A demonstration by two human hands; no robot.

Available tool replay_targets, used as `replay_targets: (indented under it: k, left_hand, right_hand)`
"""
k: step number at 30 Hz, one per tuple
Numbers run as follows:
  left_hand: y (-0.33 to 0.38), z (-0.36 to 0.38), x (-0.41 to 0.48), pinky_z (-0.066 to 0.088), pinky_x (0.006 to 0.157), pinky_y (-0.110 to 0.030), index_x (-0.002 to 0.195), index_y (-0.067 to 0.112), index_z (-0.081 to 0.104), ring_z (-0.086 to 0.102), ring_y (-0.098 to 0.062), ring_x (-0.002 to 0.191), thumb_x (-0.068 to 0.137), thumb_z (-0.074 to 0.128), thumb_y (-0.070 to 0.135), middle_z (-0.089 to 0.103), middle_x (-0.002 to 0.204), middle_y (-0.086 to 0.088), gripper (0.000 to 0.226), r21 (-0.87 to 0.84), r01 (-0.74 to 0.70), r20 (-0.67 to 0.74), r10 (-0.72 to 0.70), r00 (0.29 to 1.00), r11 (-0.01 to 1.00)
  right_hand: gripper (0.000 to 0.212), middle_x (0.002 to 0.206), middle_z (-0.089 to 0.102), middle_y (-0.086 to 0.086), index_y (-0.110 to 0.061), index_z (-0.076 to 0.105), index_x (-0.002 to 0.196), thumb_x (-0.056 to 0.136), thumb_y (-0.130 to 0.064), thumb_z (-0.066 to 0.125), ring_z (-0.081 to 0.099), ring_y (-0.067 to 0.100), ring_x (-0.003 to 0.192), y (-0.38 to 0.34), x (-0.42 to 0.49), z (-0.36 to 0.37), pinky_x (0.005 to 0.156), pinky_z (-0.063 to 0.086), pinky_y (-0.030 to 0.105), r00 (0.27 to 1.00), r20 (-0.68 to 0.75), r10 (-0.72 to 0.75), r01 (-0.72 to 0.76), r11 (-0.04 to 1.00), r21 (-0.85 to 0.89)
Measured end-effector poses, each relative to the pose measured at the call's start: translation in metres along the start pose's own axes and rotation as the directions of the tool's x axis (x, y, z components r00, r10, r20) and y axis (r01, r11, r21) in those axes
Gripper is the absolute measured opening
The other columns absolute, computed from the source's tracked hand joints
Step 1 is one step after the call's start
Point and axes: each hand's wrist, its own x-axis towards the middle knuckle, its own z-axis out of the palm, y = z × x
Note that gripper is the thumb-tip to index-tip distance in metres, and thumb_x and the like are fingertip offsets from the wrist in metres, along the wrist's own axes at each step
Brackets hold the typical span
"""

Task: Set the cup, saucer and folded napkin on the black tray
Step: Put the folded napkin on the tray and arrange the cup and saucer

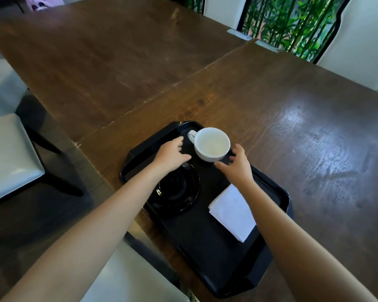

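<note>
A white cup (211, 144) stands at the far end of the black tray (277, 190), its handle pointing far-left. My left hand (172, 155) is just left of the cup and my right hand (238, 164) just right of it, both with fingers spread and neither clearly touching it. A black saucer (179, 192) lies on the tray's left side, partly under my left forearm. A folded white napkin (232, 211) lies on the tray's right side, its edge hidden by my right forearm.
The tray sits near the front edge of a long dark wooden table (183, 73). Grey-cushioned chairs (7, 153) stand at the left and below. White chair backs (358, 40) and green bamboo stand beyond the far edge.
</note>
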Motion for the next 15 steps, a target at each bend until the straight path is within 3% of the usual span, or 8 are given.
replay_targets:
  k: [2, 6, 10, 13, 15]
  left_hand:
    - [0.011, 0.012, 0.007, 0.039, 0.105, -0.034, 0.142, 0.010, 0.034, 0.044, -0.023, 0.131, 0.082, 0.065, 0.003, 0.042, 0.146, -0.010, 0.068, -0.103, 0.007, -0.012, -0.008, 1.000, 0.995]
    - [0.014, 0.023, 0.012, 0.043, 0.094, -0.028, 0.121, 0.008, 0.058, 0.055, -0.020, 0.118, 0.080, 0.063, -0.004, 0.061, 0.126, -0.008, 0.043, -0.173, -0.043, -0.047, 0.035, 0.998, 0.984]
    - [0.013, 0.026, 0.015, 0.048, 0.094, -0.035, 0.114, 0.010, 0.063, 0.060, -0.020, 0.109, 0.080, 0.063, -0.001, 0.066, 0.116, -0.008, 0.036, -0.135, -0.070, -0.086, 0.059, 0.995, 0.988]
    - [0.019, 0.025, 0.015, 0.046, 0.092, -0.033, 0.117, 0.010, 0.060, 0.058, -0.022, 0.112, 0.081, 0.062, 0.001, 0.065, 0.119, -0.009, 0.037, -0.126, -0.062, -0.085, 0.051, 0.995, 0.990]
    - [0.024, 0.027, 0.005, 0.045, 0.091, -0.033, 0.124, 0.011, 0.054, 0.056, -0.024, 0.115, 0.083, 0.061, 0.005, 0.061, 0.124, -0.009, 0.042, -0.007, -0.073, -0.149, 0.071, 0.986, 0.997]
  right_hand:
    - [0.086, 0.146, 0.040, 0.007, -0.016, 0.023, 0.144, 0.077, -0.021, 0.075, 0.044, 0.024, 0.131, -0.002, 0.007, -0.007, 0.102, 0.042, 0.042, 0.997, 0.072, -0.026, 0.027, 1.000, -0.011]
    - [0.072, 0.136, 0.050, 0.003, -0.019, 0.035, 0.138, 0.078, -0.020, 0.074, 0.053, 0.020, 0.121, -0.003, 0.009, -0.009, 0.098, 0.047, 0.038, 0.986, 0.137, -0.095, 0.094, 0.995, 0.015]
    - [0.071, 0.135, 0.052, 0.005, -0.015, 0.036, 0.137, 0.077, -0.020, 0.075, 0.055, 0.021, 0.118, -0.005, 0.006, -0.003, 0.098, 0.047, 0.039, 0.995, 0.067, -0.075, 0.073, 0.997, 0.021]
    - [0.072, 0.137, 0.050, 0.006, -0.015, 0.035, 0.137, 0.077, -0.022, 0.075, 0.053, 0.022, 0.120, -0.009, 0.003, 0.000, 0.098, 0.047, 0.039, 0.996, 0.053, -0.068, 0.067, 0.998, 0.023]
    - [0.073, 0.141, 0.046, 0.007, -0.015, 0.032, 0.139, 0.079, -0.024, 0.073, 0.051, 0.023, 0.123, -0.009, 0.001, -0.003, 0.100, 0.046, 0.042, 0.996, 0.073, -0.059, 0.059, 0.998, -0.001]
